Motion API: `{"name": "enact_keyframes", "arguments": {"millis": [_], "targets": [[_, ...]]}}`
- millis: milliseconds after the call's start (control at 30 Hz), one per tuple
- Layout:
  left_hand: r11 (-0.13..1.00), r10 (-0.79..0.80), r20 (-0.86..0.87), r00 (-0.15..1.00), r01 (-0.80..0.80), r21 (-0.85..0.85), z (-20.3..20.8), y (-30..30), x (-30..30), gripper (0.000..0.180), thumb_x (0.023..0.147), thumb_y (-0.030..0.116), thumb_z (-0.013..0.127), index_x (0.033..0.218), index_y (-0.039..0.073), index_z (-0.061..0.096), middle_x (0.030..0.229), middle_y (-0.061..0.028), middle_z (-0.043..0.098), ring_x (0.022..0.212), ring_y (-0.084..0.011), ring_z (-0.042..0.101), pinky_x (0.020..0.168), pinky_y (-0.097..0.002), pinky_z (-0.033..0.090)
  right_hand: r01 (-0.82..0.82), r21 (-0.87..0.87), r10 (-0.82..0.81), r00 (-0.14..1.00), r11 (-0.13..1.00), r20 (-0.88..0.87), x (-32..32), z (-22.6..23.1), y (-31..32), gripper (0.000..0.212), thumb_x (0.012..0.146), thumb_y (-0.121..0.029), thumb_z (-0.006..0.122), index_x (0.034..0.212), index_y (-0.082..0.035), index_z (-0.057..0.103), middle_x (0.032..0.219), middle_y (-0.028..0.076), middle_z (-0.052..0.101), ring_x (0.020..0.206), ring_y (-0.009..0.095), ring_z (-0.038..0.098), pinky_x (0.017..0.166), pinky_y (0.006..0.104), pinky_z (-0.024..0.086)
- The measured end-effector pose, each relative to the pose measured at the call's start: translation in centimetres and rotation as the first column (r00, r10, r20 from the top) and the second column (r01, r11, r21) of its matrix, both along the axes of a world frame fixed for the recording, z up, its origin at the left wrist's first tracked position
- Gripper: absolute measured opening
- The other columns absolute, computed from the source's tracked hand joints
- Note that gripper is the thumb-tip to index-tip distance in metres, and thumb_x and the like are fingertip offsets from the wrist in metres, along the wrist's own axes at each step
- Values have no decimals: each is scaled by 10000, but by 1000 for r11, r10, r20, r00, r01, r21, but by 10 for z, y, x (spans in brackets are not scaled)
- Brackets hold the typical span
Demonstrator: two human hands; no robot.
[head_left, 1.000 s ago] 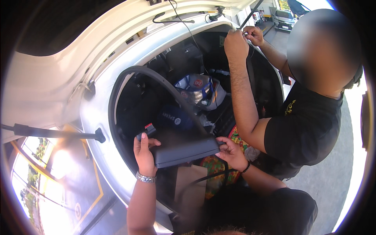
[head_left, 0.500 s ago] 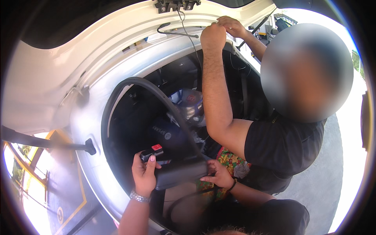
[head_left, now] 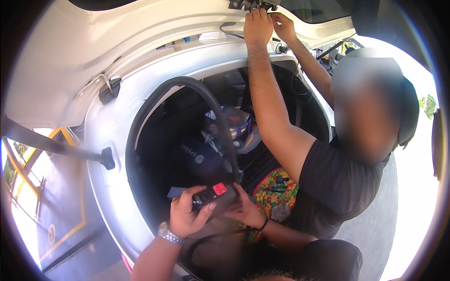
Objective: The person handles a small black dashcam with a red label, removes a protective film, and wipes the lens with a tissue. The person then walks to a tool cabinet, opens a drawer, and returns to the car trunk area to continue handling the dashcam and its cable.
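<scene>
My left hand (head_left: pixel 187 218), with a silver watch at the wrist, grips a small black camera-like device (head_left: pixel 202 197) bearing a red square. Against it is a dark case (head_left: pixel 227 199), partly hidden by the device and my fingers. My right hand (head_left: pixel 248 213), wearing a beaded bracelet, curls round the right end of that case. Both hands are over the near side of a car's open boot. A loose black rubber seal (head_left: pixel 219 110) arches up across the opening beyond them.
A co-worker (head_left: pixel 347 187) in a dark shirt leans in from the right, both hands (head_left: pixel 260 25) raised to a fitting on the lifted tailgate (head_left: pixel 154 28). Inside the boot lie a dark blue box (head_left: pixel 194 157), a clear plastic bag (head_left: pixel 229 124) and a colourful patterned cloth (head_left: pixel 274 194).
The device in my left hand has turned and moved right, closer to my right hand. The case has tilted. The co-worker's hands have risen to the tailgate fitting.
</scene>
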State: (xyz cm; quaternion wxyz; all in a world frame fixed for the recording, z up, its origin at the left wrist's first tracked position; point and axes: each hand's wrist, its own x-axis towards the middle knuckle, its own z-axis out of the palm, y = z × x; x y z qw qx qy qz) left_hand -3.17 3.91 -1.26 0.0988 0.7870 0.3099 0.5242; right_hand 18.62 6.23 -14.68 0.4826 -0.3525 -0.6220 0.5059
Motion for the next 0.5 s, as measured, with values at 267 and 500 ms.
{"name": "enact_keyframes", "arguments": {"millis": [267, 500], "targets": [[976, -54, 102, 993, 74, -202, -5, 2, 1, 352, 886, 196, 731, 1138, 13, 569, 827, -94, 714, 716, -183, 720, 661, -279, 553, 86, 670, -442, 811, 738, 383, -12, 16, -2, 919, 693, -302, 850, 1456, -90, 384, 1411, 205, 422, 1304, 422, 439, 1095, 511, 376], [995, -89, 60, 994, 91, -39, -3, -1, 3, 392, 851, 195, 774, 1142, 24, 575, 828, -105, 718, 706, -221, 727, 654, -299, 559, -8, 763, -471, 782, 647, 408, -10, 36, -10, 828, 716, -252, 824, 1417, -84, 416, 1411, 186, 437, 1314, 383, 451, 1082, 518, 383]]}}
